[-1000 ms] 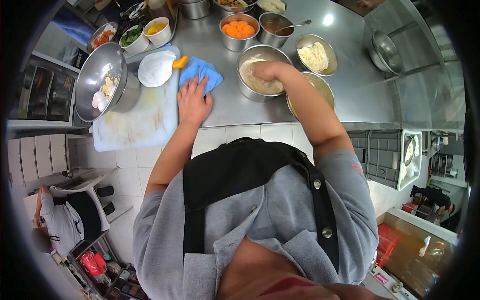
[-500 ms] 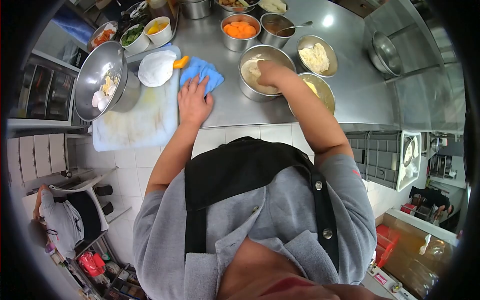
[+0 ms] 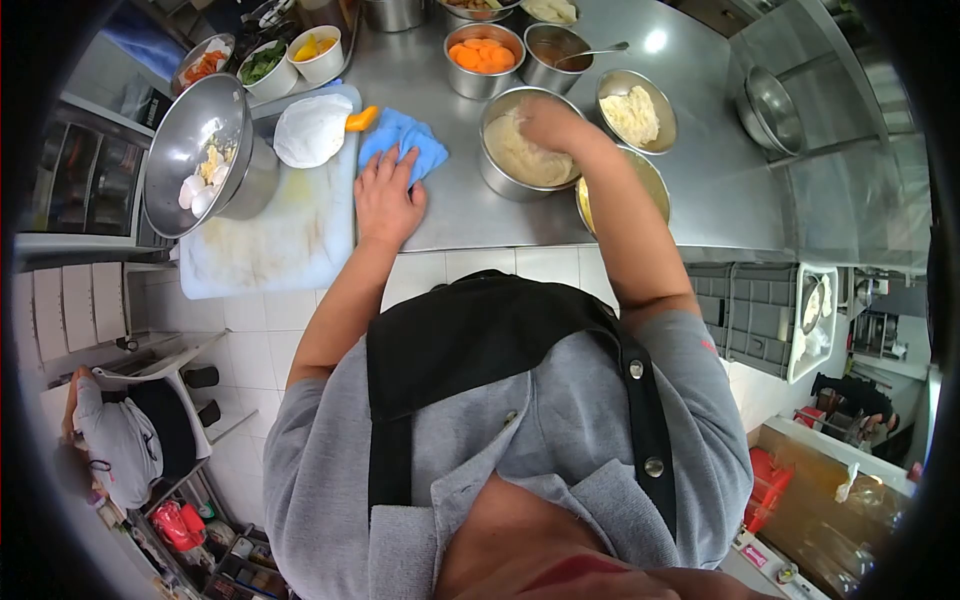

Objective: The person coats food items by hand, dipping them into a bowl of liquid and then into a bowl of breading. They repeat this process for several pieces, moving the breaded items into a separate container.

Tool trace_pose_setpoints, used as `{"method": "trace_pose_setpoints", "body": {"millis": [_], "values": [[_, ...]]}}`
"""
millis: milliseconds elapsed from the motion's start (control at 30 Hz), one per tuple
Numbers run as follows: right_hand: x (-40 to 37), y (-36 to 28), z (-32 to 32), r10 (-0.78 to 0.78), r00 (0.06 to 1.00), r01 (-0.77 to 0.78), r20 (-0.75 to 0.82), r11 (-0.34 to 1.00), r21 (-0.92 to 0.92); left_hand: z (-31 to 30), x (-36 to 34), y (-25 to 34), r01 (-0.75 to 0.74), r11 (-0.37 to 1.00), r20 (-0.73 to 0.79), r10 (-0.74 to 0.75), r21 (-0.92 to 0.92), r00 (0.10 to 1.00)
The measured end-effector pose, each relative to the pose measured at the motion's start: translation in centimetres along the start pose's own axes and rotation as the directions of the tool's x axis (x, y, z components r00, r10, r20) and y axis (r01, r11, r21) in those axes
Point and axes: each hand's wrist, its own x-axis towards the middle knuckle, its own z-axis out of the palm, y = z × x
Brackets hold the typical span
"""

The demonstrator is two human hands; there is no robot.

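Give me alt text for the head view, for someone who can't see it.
A person's right hand is in a metal bowl of pale mixture, while the left hand touches a blue cloth beside a white cutting board.

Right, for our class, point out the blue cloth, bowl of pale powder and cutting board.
Blue cloth (image 3: pixel 407 131), head view: visible middle.
Bowl of pale powder (image 3: pixel 498 175), head view: outer wall.
Cutting board (image 3: pixel 285 235), head view: bare front surface.

Clock datum: view centre. Left hand (image 3: pixel 391 196): one, 11 o'clock. Right hand (image 3: pixel 551 124): one, 1 o'clock. Metal bowls (image 3: pixel 510 185) nearest it: five, 12 to 2. Blue cloth (image 3: pixel 415 145): one, 11. White tubs (image 3: pixel 322 70): two, 11. Cutting board (image 3: pixel 275 250): one, 10.
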Motion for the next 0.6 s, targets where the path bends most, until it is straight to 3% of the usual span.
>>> {"method": "trace_pose_setpoints", "body": {"millis": [33,133,233,333,433,533,600], "values": [[0.2,-0.2,0.3,0.005,0.994,0.0,0.106,0.999,-0.043,0.0,0.0,0.0,-0.003,1.0,0.0,0.003,-0.001,1.0],[0.2,-0.3,-0.4,0.072,0.958,-0.09,0.278,0.995,0.051,0.0,0.1,-0.1,-0.003,1.0,-0.015,0.003,0.002,1.0],[0.0,-0.4,-1.9,0.08,0.969,-0.155,0.234,0.935,0.32,-0.1,-0.1,-0.1,-0.006,1.0,-0.018,0.006,-0.006,1.0],[1.3,0.9,2.2,-0.066,0.998,0.066,-0.024,0.998,0.008,0.0,0.0,-0.2,-0.01,1.0,-0.01,0.01,-0.012,1.0],[1.6,0.5,0.5,-0.008,0.993,0.0,0.118,0.998,0.067,0.0,-0.1,-0.1,-0.003,1.0,-0.025,0.003,-0.004,1.0],[-0.7,-0.7,-0.5,-0.004,0.999,0.004,0.048,1.0,0.002,0.0,-0.1,-0.1,-0.011,1.0,-0.022,0.011,-0.006,1.0],[-2.0,-1.6,1.0,0.087,0.996,-0.085,0.003,0.984,-0.16,0.2,-0.1,-0.2,-0.01,1.0,-0.028,0.01,-0.024,1.0]]}}
